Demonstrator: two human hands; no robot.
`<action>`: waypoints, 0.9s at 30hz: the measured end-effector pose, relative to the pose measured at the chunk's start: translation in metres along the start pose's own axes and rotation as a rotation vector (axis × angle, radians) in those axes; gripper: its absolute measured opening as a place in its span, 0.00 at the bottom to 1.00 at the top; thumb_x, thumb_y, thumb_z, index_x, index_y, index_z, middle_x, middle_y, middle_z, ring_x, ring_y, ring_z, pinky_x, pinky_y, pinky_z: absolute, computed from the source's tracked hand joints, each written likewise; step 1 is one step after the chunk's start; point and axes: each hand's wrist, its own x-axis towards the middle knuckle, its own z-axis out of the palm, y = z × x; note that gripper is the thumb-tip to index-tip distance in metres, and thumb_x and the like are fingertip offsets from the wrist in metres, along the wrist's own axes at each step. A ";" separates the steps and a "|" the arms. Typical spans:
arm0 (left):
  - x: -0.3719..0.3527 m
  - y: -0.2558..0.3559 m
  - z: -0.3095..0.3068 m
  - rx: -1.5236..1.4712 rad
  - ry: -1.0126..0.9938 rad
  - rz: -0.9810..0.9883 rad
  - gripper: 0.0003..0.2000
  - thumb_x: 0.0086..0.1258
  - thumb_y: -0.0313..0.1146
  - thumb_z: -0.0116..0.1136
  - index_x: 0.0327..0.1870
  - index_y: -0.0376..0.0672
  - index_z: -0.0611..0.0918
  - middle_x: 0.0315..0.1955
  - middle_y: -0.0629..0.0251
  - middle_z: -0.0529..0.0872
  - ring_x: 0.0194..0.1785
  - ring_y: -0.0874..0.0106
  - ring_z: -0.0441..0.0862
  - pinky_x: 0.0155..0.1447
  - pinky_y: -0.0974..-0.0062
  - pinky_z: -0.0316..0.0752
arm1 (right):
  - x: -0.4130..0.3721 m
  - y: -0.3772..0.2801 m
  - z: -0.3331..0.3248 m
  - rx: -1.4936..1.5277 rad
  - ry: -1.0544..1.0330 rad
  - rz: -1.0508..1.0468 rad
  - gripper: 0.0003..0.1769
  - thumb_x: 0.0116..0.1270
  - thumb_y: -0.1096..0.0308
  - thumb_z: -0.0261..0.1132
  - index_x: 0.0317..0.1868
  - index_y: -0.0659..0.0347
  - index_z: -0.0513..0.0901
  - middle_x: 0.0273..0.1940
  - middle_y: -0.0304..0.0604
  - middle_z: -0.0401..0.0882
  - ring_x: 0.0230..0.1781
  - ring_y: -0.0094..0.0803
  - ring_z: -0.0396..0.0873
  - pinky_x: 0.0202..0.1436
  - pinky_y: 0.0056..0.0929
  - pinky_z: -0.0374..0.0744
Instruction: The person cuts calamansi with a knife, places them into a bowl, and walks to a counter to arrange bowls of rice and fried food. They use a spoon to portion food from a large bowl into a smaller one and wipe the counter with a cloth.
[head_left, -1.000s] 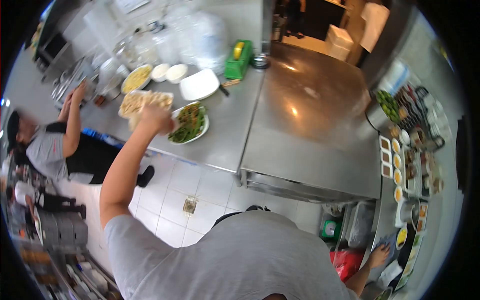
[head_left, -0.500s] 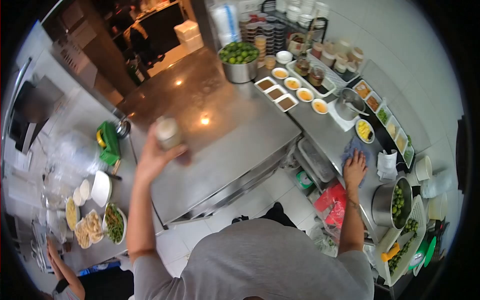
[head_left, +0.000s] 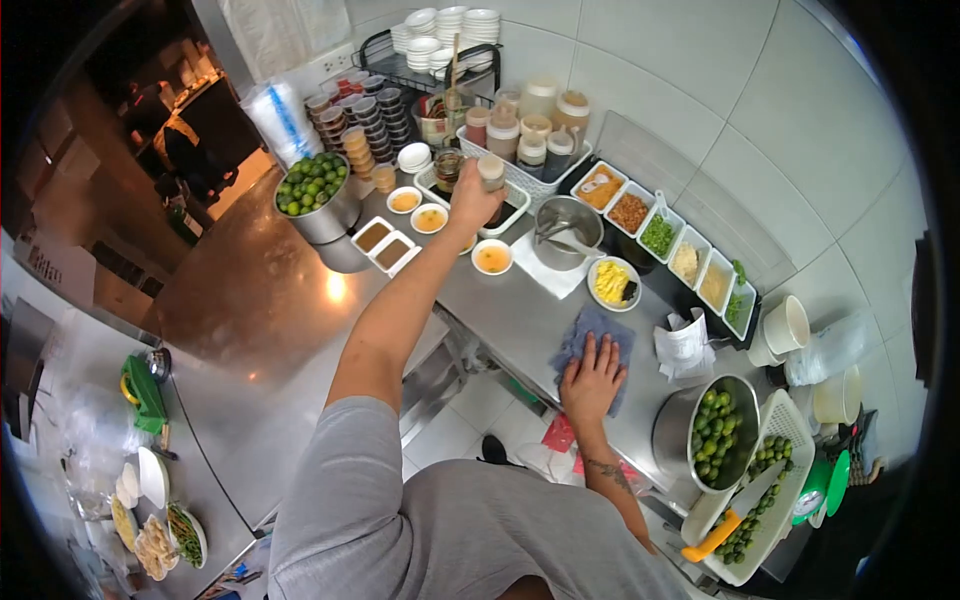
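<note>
My left hand (head_left: 472, 197) is closed round a jar with a pale lid (head_left: 491, 167), holding it upright over the white tray (head_left: 517, 213) at the back of the counter. A second glass jar (head_left: 447, 170) stands in that tray, just left of my fingers. Under my left forearm and wrist are small white bowls of orange sauce (head_left: 491, 258); one is partly hidden. My right hand (head_left: 592, 385) lies flat, fingers stretched out, on a crumpled blue-grey cloth (head_left: 597, 328) near the counter's front edge.
Right of the tray stand a steel pot with a ladle (head_left: 568, 232) and a bowl of yellow pieces (head_left: 613, 284). Topping containers (head_left: 658, 236) line the wall. A pot of limes (head_left: 718, 440) and an orange-handled knife (head_left: 712, 537) on a basket are at right; another lime pot (head_left: 316, 215) is at left.
My left hand has carried the jar from above the steel table on the left to the white tray. My view has turned right. My right hand stays on the cloth.
</note>
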 end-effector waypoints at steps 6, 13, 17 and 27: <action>-0.028 0.056 -0.007 0.405 0.395 0.145 0.28 0.51 0.30 0.70 0.53 0.36 0.69 0.44 0.49 0.77 0.48 0.48 0.75 0.52 0.55 0.70 | 0.003 0.000 -0.004 0.050 -0.062 0.019 0.31 0.64 0.58 0.54 0.68 0.57 0.65 0.70 0.55 0.58 0.72 0.51 0.53 0.68 0.62 0.51; -0.046 0.065 0.075 0.578 -0.559 -0.088 0.15 0.68 0.37 0.50 0.51 0.42 0.80 0.44 0.53 0.85 0.48 0.60 0.84 0.48 0.59 0.77 | 0.001 0.005 0.003 -0.007 -0.068 0.005 0.32 0.65 0.57 0.53 0.69 0.56 0.63 0.71 0.52 0.57 0.72 0.49 0.52 0.69 0.58 0.51; -0.060 0.089 0.047 0.558 -0.346 0.156 0.09 0.59 0.29 0.52 0.35 0.37 0.84 0.38 0.52 0.85 0.41 0.58 0.85 0.42 0.62 0.80 | 0.000 0.005 0.007 -0.081 -0.024 -0.027 0.31 0.67 0.55 0.52 0.70 0.53 0.63 0.71 0.50 0.57 0.72 0.47 0.55 0.68 0.55 0.55; -0.122 0.027 -0.031 -0.265 -0.130 -0.340 0.10 0.67 0.32 0.51 0.42 0.34 0.74 0.30 0.52 0.83 0.33 0.58 0.82 0.36 0.61 0.75 | 0.005 0.029 0.029 -0.210 0.117 -0.159 0.28 0.69 0.50 0.51 0.67 0.49 0.68 0.65 0.44 0.67 0.65 0.41 0.66 0.60 0.47 0.67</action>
